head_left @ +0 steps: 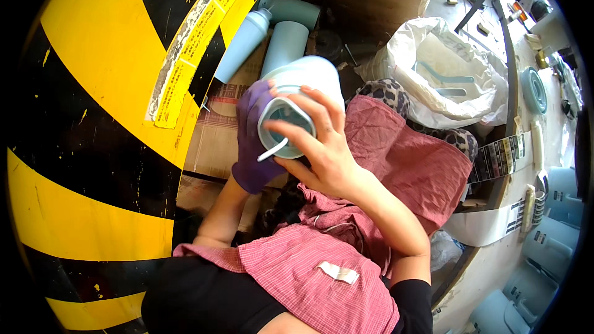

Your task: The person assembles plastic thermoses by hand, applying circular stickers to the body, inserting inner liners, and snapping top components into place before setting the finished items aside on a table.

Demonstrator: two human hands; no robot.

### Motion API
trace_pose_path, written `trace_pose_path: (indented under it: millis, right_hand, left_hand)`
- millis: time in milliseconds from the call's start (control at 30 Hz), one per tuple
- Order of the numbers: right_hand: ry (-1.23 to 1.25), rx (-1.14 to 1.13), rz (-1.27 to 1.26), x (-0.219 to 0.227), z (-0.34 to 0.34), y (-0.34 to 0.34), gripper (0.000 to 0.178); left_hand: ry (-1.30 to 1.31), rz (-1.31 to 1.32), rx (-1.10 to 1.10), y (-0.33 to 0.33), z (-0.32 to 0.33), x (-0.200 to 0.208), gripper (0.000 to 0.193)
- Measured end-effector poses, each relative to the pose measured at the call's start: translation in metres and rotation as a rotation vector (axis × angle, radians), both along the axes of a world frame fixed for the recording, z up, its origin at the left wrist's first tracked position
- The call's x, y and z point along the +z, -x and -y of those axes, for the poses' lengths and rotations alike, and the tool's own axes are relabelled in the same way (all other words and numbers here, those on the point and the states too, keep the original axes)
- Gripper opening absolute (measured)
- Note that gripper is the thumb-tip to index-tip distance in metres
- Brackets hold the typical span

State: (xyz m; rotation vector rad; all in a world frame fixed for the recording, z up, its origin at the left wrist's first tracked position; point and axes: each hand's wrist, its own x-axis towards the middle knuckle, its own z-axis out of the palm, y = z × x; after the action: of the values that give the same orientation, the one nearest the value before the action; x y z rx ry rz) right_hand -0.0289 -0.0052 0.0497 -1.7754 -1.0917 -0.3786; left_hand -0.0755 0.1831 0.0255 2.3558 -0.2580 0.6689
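Note:
A pale blue plastic jug point(322, 77) is tilted with its open mouth toward me, above my lap. My left hand point(250, 127), in a purple glove, is closed round its left side. Bare, my right hand point(318, 139) grips the right side near the rim; its index finger reaches over the mouth and the thumb presses below it. A thin white curved strip point(272, 150) sticks out at the lower edge of the mouth, close to the right thumb. Whether the strip is part of the jug I cannot tell. The glove's fingertips are partly hidden behind the jug.
A yellow and black striped panel point(124, 142) fills the left. Beyond the jug lie several pale blue cylindrical containers point(286, 43) on cardboard. A white sack point(458, 105) with blue handle-like pieces point(442, 75) stands at right, beside a bench with more jugs point(547, 241). A cardboard box point(365, 9) is behind.

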Motion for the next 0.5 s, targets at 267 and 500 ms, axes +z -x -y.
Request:
trace_pose_path:
  millis: [267,500]
  right_hand:
    - [0.177,-0.327,0.502,0.000,0.061,0.001,0.050]
    - [0.160,0.039,0.797,0.018,0.068,-0.039,0.033]
  left_hand:
    - [-0.111,-0.057,-0.652,-0.041,0.009,0.064,0.086]
    - [-0.208,-0.074,-0.873,-0.078,0.034,0.076,0.082]
